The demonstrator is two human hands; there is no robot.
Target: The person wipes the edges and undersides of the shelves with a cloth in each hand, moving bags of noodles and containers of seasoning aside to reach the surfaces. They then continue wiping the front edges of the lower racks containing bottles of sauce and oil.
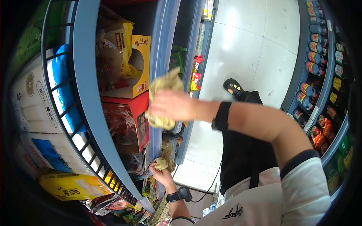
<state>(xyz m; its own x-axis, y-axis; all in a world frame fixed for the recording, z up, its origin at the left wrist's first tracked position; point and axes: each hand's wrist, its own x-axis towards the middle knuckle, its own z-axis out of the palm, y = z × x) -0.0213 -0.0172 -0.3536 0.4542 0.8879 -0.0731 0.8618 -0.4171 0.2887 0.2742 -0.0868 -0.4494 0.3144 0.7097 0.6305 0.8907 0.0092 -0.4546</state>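
My right hand [171, 105] is pressed over a pale yellow cloth [166, 81], against the front edge of a grey-blue shelf [156, 49]. The hand is slightly blurred, and its fingers lie across the cloth. Lower in the view, my left hand [162, 176] is closed around a second crumpled yellowish cloth [161, 163], close to the same shelf edge. A black watch is on my left wrist, and a black band circles my right one. Beside the right hand, on the shelf, stand an open yellow carton [140, 66] and a red box [138, 122].
Packs of white paper rolls [36, 101] and a yellow package [71, 186] sit behind a black wire rail [75, 101]. Across the tiled floor [252, 49], another shelf holds rows of bottles [315, 56]. A black cable [213, 184] hangs near my body.
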